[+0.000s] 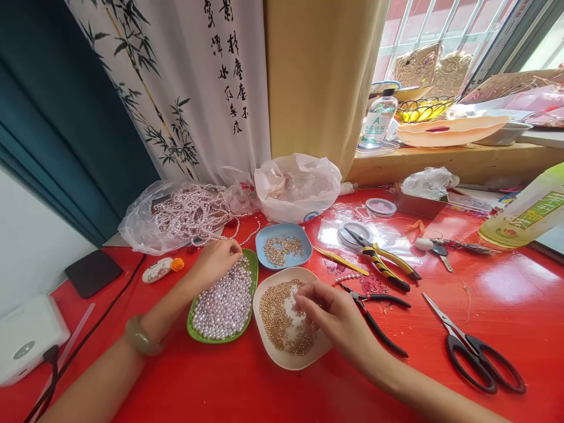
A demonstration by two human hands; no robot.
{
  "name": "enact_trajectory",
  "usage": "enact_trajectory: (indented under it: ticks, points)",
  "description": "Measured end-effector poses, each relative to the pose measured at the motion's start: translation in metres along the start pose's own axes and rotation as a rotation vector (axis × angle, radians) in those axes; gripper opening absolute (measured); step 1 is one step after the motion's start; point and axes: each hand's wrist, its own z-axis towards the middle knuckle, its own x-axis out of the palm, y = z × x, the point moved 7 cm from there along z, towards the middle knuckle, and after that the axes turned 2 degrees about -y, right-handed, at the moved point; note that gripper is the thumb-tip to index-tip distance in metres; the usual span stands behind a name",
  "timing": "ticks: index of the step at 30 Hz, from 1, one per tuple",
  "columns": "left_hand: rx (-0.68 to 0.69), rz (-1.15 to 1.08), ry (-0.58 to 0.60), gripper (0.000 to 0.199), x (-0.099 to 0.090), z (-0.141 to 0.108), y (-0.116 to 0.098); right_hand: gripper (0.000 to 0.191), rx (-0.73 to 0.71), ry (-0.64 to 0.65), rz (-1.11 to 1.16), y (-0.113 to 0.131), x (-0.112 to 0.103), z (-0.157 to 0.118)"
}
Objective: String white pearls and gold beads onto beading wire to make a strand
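Over the far end of a green tray (192, 330) of pale lilac pearl beads (222, 302) hovers my left hand (219, 258), its fingers curled together. Whatever those fingertips hold, if anything, is hidden. My right hand (328, 302) is above a cream plate (282, 359) of small gold beads (275, 311), thumb and forefinger pinched. A tiny whitish spot shows at its fingertips, too small to name. Behind both stands a blue dish (262, 232) with a scatter of gold beads.
To the right lie yellow-black pliers (382, 258), black-handled pliers (374, 317), scissors (473, 349) and yellow tweezers (343, 260). Strung pearls (189, 211) fill a bag at the back left, beside a white plastic bag (297, 188). A cable (103, 320) crosses the left side.
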Motion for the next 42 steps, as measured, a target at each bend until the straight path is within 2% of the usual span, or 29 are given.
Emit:
enact_trajectory:
  ticks: [3, 6, 10, 14, 17, 22, 42]
  points:
    - [-0.065, -0.095, 0.015, 0.011, -0.003, 0.002, 0.006, 0.015, 0.006, 0.005, -0.003, 0.000, 0.001, 0.000]
    - [-0.115, -0.398, 0.060, 0.008, 0.000, 0.000, 0.001, 0.015, 0.007, 0.011, 0.008, -0.001, 0.001, 0.000]
    - [-0.151, -0.971, 0.242, 0.018, 0.021, -0.018, -0.036, 0.015, 0.017, 0.003, 0.049, 0.000, 0.001, -0.001]
    - [-0.183, -1.222, 0.404, 0.019, 0.043, -0.040, -0.070, 0.015, 0.031, 0.032, 0.125, 0.004, 0.002, -0.002]
    - [-0.208, -1.298, 0.428, 0.020, 0.050, -0.048, -0.077, 0.015, 0.043, 0.056, 0.145, 0.008, 0.004, -0.004]
    - [-0.258, -1.360, 0.399, 0.020, 0.051, -0.047, -0.071, 0.015, 0.081, 0.037, 0.147, 0.009, 0.002, -0.006]
    - [-0.280, -1.383, 0.394, 0.019, 0.057, -0.048, -0.072, 0.012, 0.088, 0.052, 0.112, 0.005, 0.005, -0.004]
